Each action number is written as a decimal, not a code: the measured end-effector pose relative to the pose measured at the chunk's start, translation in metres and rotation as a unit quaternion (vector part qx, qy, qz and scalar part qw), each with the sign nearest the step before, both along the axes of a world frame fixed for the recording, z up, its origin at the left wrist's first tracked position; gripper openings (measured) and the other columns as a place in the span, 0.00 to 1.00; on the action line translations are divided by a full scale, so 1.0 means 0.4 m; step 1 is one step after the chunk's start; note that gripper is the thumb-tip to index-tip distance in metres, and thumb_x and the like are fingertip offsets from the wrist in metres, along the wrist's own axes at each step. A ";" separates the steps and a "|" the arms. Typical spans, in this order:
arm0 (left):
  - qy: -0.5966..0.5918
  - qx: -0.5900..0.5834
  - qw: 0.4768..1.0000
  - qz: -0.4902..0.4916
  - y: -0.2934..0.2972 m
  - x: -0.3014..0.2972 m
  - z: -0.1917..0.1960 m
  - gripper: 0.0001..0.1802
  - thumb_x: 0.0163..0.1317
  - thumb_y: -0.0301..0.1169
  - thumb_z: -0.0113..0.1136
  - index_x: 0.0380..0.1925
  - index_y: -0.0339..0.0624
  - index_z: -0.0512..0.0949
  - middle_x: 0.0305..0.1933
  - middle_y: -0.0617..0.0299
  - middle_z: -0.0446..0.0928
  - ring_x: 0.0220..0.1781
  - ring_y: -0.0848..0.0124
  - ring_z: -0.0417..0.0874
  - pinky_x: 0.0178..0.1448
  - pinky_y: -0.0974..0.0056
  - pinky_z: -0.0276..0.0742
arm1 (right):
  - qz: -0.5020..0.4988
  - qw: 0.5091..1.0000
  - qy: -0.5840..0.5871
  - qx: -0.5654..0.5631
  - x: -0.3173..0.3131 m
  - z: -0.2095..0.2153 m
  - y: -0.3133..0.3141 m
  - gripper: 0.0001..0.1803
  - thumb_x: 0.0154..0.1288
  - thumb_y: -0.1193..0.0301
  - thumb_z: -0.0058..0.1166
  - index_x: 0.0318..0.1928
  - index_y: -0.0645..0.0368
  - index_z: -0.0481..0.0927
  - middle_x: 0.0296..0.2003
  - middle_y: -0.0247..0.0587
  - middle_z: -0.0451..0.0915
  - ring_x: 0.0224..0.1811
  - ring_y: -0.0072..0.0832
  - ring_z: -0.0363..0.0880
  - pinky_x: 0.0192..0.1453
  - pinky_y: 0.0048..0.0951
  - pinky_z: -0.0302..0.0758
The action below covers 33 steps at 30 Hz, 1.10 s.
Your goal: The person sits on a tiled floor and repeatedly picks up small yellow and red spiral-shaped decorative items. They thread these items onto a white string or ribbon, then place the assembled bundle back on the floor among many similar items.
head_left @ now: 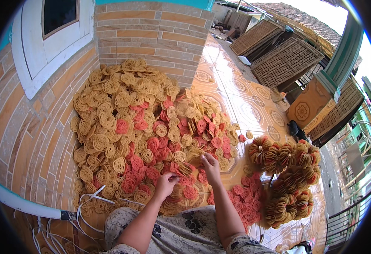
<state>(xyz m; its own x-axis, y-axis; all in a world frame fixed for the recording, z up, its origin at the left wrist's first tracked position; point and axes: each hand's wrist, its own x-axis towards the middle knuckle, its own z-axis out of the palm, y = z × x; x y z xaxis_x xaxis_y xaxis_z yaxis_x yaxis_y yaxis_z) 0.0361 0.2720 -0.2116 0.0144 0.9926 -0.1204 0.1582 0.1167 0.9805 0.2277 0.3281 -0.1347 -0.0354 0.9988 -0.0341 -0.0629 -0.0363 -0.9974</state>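
Note:
A big heap of dried, lacy round crackers [105, 120], mostly tan with some pinkish red, spreads in front of me. My left hand [167, 185] is closed at the near edge of a small stack of tan and red crackers [183, 169]. To the right of it, my right hand [211, 167] pinches a tan cracker [194, 155] between thumb and fingers, just above the heap. A loose group of red crackers [245, 199] lies on the floor beside my right forearm.
Bunched rings of crackers [287, 199] stand on the tiled floor [253, 106] at the right. White strips [88, 207] trail at the lower left. A brick-patterned wall [151, 38] borders the heap. Woven racks [285, 61] lean farther off, near a tiled pillar base [308, 108].

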 end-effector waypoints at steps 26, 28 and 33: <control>-0.007 -0.021 1.000 0.002 -0.008 -0.001 0.043 0.10 0.64 0.29 0.62 0.42 0.35 0.81 0.36 0.62 0.83 0.35 0.77 0.80 0.43 0.70 0.75 | -0.082 0.981 -0.165 0.058 0.027 -0.050 0.030 0.12 0.64 0.78 0.54 0.48 0.65 0.81 0.35 0.35 0.84 0.30 0.16 0.78 0.33 0.20 0.74; -0.023 -0.037 0.999 0.008 -0.009 0.002 0.047 0.10 0.64 0.29 0.62 0.42 0.35 0.81 0.36 0.62 0.83 0.35 0.76 0.80 0.43 0.70 0.75 | -0.109 0.978 -0.174 0.034 0.022 -0.038 0.026 0.10 0.63 0.78 0.55 0.45 0.65 0.82 0.34 0.36 0.84 0.30 0.17 0.79 0.34 0.21 0.74; -0.136 -0.070 0.988 0.035 -0.007 0.007 0.035 0.11 0.61 0.31 0.65 0.39 0.35 0.83 0.32 0.60 0.84 0.32 0.77 0.80 0.39 0.68 0.75 | -0.122 0.891 -0.327 0.290 0.019 0.018 0.006 0.05 0.61 0.79 0.57 0.38 0.64 0.82 0.33 0.38 0.84 0.34 0.20 0.81 0.37 0.23 0.75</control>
<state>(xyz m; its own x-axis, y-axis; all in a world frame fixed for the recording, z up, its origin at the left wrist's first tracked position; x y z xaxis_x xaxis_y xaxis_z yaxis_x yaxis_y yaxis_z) 0.0387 0.2692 -0.1975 -0.0036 0.9664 -0.2571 -0.1232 0.2547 0.9591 0.2354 0.3307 -0.1274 0.0235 0.8303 0.5568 0.6031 0.4324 -0.6703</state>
